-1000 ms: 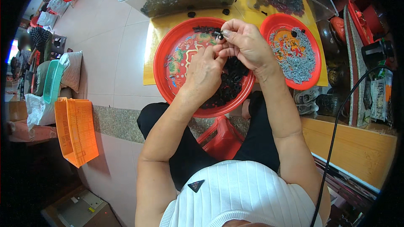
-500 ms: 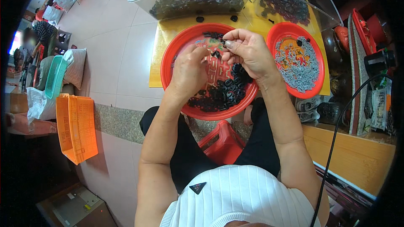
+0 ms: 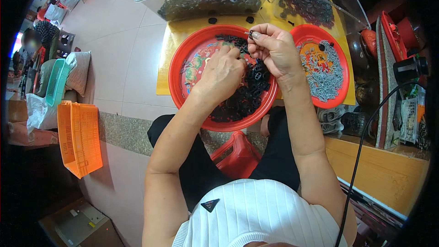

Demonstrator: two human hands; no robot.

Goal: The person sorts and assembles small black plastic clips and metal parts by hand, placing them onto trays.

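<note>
A round red tray (image 3: 175, 55) with a printed floral bottom holds many small black plastic pieces (image 3: 258, 75), heaped along its right and near side. Over the middle of this tray my left hand (image 3: 222, 71) reaches down to the pieces, fingers curled and pressed together; its fingertips are hidden, so what they hold does not show. At the tray's far right rim my right hand (image 3: 276, 50) is raised, thumb and forefinger pinching a small black piece with a thin metal pin (image 3: 250, 33) pointing left.
Right of the tray, a smaller red tray (image 3: 346, 71) carries silvery screws (image 3: 325, 80). Behind stand two clear bins (image 3: 206, 2) (image 3: 306, 7) of black pieces on a yellow board (image 3: 163, 75). An orange crate (image 3: 80, 139) stands on the floor at left. A black cable (image 3: 361, 142) hangs at right.
My left hand has moved right and down to the black pieces, away from my right hand. My right hand has shifted slightly right and up, still pinching its small piece.
</note>
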